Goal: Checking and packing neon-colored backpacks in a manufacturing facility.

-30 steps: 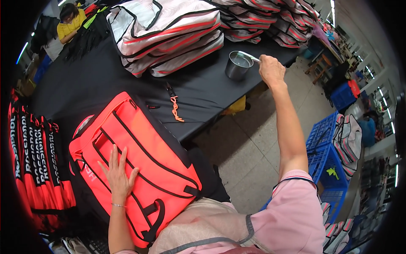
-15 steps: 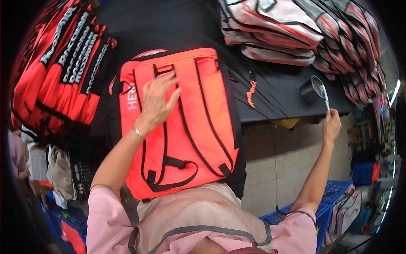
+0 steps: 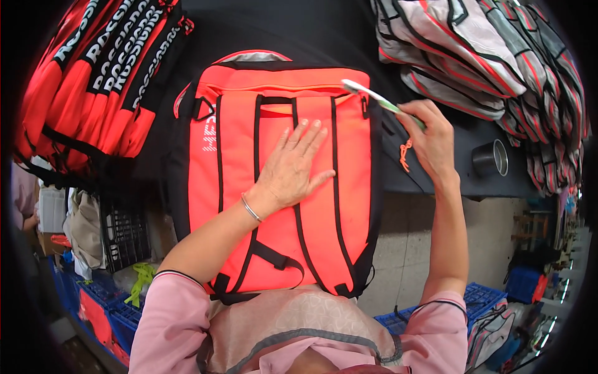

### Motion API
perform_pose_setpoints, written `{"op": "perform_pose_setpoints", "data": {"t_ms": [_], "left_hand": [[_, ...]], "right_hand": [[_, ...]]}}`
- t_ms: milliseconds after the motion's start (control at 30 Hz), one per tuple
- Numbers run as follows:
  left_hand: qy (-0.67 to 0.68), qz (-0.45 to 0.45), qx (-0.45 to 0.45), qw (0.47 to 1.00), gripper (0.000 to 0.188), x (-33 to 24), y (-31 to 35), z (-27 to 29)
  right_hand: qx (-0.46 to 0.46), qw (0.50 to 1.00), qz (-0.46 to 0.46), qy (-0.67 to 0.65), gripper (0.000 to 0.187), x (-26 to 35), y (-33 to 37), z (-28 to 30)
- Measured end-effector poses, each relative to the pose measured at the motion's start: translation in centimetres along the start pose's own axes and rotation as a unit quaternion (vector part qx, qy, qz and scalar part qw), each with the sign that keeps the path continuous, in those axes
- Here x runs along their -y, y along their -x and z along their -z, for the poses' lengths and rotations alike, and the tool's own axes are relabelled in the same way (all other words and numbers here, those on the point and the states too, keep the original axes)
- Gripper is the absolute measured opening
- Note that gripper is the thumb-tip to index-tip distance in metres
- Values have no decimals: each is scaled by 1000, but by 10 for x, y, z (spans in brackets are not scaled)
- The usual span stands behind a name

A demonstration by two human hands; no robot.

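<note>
A bright orange-red backpack (image 3: 317, 206) with black trim lies on the black-covered table, its shoulder straps facing up. My left hand (image 3: 289, 165) rests flat on the middle of it, fingers stretched and slightly spread, holding nothing. Pinched in my right hand (image 3: 428, 134) is the handle of a white and green toothbrush (image 3: 380, 100). Its head reaches over the backpack's upper right corner, by the top seam; whether the bristles touch the fabric I cannot tell. To the right of that hand sits a dark metal cup (image 3: 489, 159), tilted, its mouth facing right.
Several red and black bags (image 3: 93, 93) are stacked at the left. Grey bags with red and black edging (image 3: 448, 50) are piled at the far right. An orange cord (image 3: 405, 156) lies beside my right wrist. Blue crates (image 3: 479, 299) stand below the table edge.
The toothbrush has come out of the cup, carried left by my right hand to the backpack's upper right corner. My left hand has settled flat on the backpack. The whole view has shifted.
</note>
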State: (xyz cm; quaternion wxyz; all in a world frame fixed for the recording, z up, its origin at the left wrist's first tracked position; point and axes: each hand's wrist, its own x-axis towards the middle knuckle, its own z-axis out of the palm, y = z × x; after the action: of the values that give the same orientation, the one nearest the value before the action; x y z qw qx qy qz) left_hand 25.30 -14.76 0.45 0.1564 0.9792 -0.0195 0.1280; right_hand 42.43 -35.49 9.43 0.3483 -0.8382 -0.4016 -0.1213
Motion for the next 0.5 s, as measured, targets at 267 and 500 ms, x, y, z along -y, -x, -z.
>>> {"op": "perform_pose_setpoints", "data": {"t_ms": [267,500], "left_hand": [[20,4,6,1000,79,-2,2,1],[28,14,8,999,81,0,6,1]], "right_hand": [[180,974,105,94,19,3,-65,-71],[242,957,80,141,19,-20,-72,-16]]}}
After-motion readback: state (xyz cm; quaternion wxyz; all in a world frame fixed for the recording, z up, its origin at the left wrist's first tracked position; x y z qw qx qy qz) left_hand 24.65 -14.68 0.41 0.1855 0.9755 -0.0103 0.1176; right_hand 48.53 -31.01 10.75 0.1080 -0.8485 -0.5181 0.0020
